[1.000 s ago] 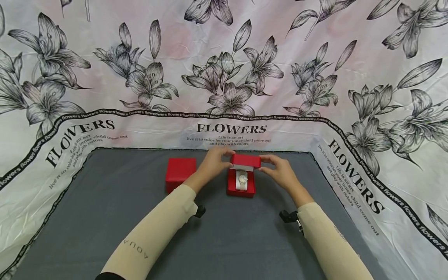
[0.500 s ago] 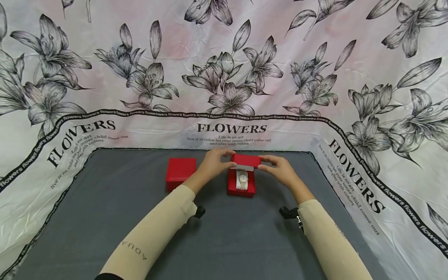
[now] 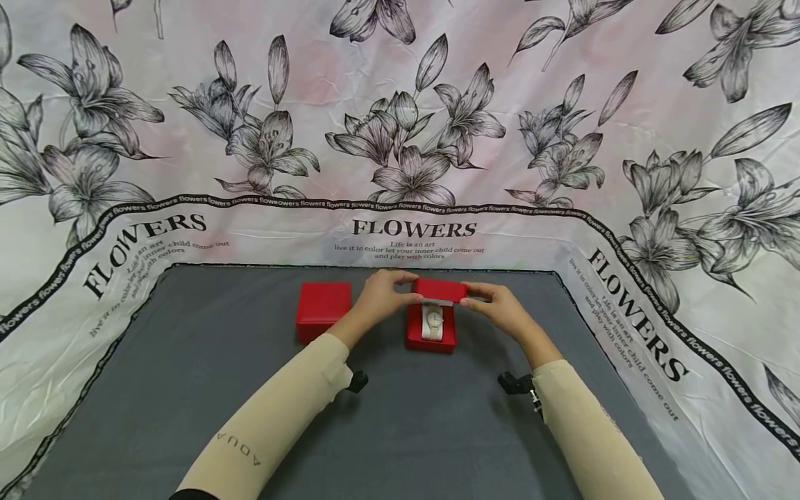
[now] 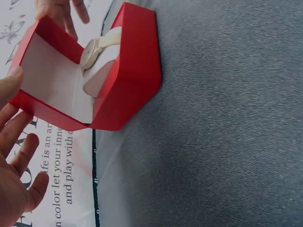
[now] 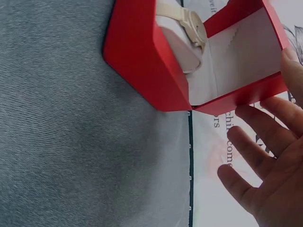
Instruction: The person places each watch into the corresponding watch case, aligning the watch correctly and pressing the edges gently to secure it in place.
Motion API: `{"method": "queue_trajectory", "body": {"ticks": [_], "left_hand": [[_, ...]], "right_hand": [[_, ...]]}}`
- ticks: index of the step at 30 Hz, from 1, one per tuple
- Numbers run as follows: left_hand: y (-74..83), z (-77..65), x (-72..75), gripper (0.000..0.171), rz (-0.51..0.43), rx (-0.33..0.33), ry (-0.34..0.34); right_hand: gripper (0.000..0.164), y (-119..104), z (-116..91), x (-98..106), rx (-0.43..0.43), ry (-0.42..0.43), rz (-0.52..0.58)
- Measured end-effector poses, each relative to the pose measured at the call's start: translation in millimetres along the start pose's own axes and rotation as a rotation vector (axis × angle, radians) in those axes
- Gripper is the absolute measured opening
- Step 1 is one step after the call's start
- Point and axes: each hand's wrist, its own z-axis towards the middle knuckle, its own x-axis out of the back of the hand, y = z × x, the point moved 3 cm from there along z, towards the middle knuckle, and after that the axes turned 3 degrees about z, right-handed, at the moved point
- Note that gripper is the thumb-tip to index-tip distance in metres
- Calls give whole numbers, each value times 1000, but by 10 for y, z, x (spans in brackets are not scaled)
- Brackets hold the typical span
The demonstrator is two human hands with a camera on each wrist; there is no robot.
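A red watch box (image 3: 430, 346) stands on the grey cloth with its lid (image 3: 440, 289) raised and tilted over the back of the base. Inside, a pale wristwatch (image 3: 434, 319) wraps round a white cushion (image 4: 97, 78). At the lid's left side, my left hand (image 3: 378, 297) pinches the edge between thumb and fingers. My right hand (image 3: 505, 312) does the same at the right side; its lower fingers spread loose in the right wrist view. White lining (image 5: 244, 52) covers the inside of the lid.
To the left of the left hand sits another red box (image 3: 322, 305), its top closed, partly behind the forearm. A white floral cloth (image 3: 406, 173) rises behind the grey cloth (image 3: 400, 430).
Both hands have come slightly down with the lid, which now leans a little further forward over the base. The watch and the other box have stayed put.
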Motion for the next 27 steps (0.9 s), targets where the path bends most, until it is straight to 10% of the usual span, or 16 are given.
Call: {"method": "queue_trajectory", "body": {"ticks": [27], "left_hand": [[56,-212,-56,53,-68,143,31]], "right_hand": [[50,28,-208,-151,-15,136,104]]}}
